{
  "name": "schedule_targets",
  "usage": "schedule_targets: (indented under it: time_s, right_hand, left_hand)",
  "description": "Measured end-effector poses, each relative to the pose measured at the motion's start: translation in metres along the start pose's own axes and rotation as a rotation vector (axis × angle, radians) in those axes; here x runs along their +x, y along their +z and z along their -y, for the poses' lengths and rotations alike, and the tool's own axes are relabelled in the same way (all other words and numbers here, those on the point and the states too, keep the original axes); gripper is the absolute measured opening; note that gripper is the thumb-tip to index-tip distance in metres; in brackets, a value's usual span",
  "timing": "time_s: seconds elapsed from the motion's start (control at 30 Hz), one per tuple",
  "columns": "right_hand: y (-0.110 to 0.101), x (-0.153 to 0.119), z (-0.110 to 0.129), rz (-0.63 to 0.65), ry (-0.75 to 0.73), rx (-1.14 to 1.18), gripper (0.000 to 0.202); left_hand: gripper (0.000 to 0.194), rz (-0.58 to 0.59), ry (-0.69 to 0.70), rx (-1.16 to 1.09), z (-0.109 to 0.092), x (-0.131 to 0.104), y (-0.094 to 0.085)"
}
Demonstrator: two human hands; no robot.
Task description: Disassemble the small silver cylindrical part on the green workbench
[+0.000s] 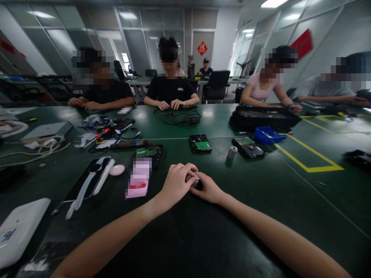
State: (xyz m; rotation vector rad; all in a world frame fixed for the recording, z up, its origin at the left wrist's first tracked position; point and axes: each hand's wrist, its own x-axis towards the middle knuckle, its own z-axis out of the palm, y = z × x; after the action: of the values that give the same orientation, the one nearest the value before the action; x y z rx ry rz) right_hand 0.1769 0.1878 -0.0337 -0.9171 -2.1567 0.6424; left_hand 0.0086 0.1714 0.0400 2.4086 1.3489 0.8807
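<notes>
Near the middle of the green table my left hand (178,181) and my right hand (210,188) meet, their fingers curled around a small silvery object (195,178). Most of it is hidden by the fingers, so its kind does not show. Beyond my hands lies a hard drive (201,143) with a green circuit board. To the right of that stands a small silver cylinder (232,152), beside another hard drive (249,147). Left of my left hand is a phone (139,177) with a lit pink screen, overlapping a further hard drive (156,154).
On the left lie a watch (87,183), a pink oval case (117,170), a white device (21,227), a red screwdriver (102,133) and tangled cables. A blue tray (269,136) and a black bin (265,119) stand at the right. Several people sit across the table (249,227).
</notes>
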Motion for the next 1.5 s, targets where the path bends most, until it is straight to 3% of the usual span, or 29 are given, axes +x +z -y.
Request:
schedule_targets:
  time_s: [0.13,0.4,0.63,0.93,1.3,1.5]
  right_hand:
    - [0.003,-0.001,-0.005,-0.012,-0.010,0.012,0.043]
    - [0.002,-0.001,-0.005,-0.013,-0.029,0.035,0.034]
    - [0.003,0.000,-0.004,-0.016,-0.025,0.015,0.036]
    - [0.001,0.001,-0.002,-0.001,-0.001,0.009,0.043]
    - [0.002,0.001,-0.001,-0.011,-0.015,0.029,0.038]
    - [0.002,0.000,-0.002,-0.002,0.014,-0.010,0.034]
  left_hand:
    - [0.021,0.031,0.033,-0.075,0.002,0.000,0.003]
    - [0.013,0.028,0.048,-0.169,0.004,0.000,0.008]
    - [0.029,0.018,0.062,-0.283,0.008,0.000,0.011]
    - [0.040,0.006,0.018,-0.141,0.006,-0.001,0.004]
    - [0.032,0.019,0.058,-0.285,0.004,0.000,0.007]
    - [0.030,-0.035,0.024,-0.115,0.003,0.001,0.004]
